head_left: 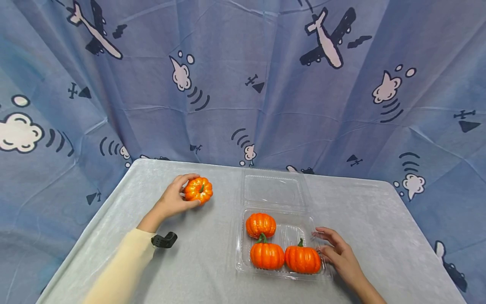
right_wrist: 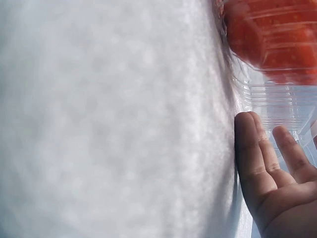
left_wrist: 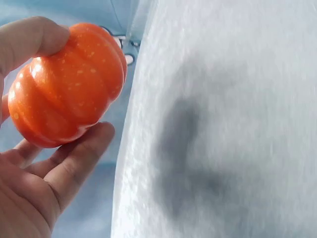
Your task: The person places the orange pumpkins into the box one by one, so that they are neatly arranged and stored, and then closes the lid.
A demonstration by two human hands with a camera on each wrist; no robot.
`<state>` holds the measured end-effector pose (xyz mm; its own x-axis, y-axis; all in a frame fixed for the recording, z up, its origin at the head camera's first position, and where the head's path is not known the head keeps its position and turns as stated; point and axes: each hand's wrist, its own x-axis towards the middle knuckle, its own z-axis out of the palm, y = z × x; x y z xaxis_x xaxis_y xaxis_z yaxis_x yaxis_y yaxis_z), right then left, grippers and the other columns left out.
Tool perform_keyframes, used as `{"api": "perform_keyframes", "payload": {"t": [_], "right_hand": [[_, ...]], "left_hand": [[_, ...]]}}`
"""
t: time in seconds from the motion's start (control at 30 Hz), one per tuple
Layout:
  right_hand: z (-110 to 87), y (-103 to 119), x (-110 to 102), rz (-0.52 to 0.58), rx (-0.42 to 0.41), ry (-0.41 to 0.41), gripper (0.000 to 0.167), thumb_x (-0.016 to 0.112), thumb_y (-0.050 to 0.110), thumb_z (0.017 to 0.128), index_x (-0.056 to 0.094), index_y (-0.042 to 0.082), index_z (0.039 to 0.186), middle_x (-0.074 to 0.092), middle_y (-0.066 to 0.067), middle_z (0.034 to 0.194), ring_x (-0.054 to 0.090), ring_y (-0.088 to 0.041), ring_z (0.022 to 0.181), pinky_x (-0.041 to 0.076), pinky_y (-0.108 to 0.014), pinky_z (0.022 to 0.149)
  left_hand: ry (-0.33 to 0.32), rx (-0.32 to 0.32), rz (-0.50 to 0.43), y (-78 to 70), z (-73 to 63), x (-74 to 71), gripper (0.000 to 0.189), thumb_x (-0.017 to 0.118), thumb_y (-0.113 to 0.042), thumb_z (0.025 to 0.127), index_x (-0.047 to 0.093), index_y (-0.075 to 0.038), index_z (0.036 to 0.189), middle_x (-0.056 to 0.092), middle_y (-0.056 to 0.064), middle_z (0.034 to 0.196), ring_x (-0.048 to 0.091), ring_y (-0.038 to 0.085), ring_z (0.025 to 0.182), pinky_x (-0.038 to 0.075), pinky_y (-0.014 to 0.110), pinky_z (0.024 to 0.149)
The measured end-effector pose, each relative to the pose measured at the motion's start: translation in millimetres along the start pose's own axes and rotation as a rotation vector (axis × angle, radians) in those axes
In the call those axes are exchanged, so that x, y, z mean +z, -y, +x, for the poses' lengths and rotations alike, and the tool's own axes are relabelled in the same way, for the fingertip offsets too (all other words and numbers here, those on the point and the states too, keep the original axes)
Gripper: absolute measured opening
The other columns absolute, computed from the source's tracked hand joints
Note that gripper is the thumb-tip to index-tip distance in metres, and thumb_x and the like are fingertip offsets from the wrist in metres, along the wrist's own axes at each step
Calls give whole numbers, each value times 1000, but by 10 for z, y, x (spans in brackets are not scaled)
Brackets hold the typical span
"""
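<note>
My left hand [head_left: 177,198] grips a small orange pumpkin [head_left: 198,190] between thumb and fingers, left of the box. In the left wrist view the pumpkin [left_wrist: 69,87] is lifted off the table, its shadow falling on the cloth. A clear plastic box [head_left: 281,275] lies with its lid [head_left: 273,190] folded back away from me. Inside are three orange pumpkins: one at back left [head_left: 260,225], one at front left [head_left: 267,256] and one at front right [head_left: 302,259]. My right hand [head_left: 339,253] is at the box's right wall, its fingers [right_wrist: 251,144] extended in the right wrist view.
A pale grey cloth [head_left: 205,261] covers the table. Behind it hangs a blue curtain [head_left: 235,84] printed with planes and clouds, close to the table's far edge. A black band [head_left: 164,240] is on my left wrist over a cream sleeve.
</note>
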<state>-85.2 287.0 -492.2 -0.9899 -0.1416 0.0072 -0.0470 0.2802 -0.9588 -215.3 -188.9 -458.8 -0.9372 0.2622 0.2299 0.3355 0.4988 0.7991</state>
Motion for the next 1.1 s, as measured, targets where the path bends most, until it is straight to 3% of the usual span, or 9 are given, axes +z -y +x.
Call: {"api": "perform_keyframes", "payload": {"t": [0.17,0.47,0.8,1.1], "right_hand": [[-3,-7,-5,3,-18,8,42,48,-1,96,38,-6,136,59,20,117,64,-5,91,57,-25,73],[6,-28,-16,27,-46,19,42,48,-3,95,38,-7,136,60,18,119,64,-5,91,57,-25,72],[2,-34,-5,28,-43,8,42,49,-2,95,40,-3,136,60,19,118,64,-5,91,57,-24,72],[-3,-30,-4,44,-60,15,43,50,-3,94,41,-2,136,60,17,119,64,-5,90,57,-25,71]], "left_hand": [[4,12,-34,-111,15,62,72,83,-8,70,52,-15,134,47,18,129,58,34,102,56,29,71],[13,42,-63,-259,45,189,75,83,-3,69,50,-10,136,45,20,133,53,33,102,57,34,64],[22,99,-133,-360,88,314,73,82,-3,68,53,-16,134,46,15,131,54,28,98,57,28,63],[47,134,-243,-571,149,470,74,81,-1,69,51,-15,135,46,14,132,59,33,107,58,28,68]]}}
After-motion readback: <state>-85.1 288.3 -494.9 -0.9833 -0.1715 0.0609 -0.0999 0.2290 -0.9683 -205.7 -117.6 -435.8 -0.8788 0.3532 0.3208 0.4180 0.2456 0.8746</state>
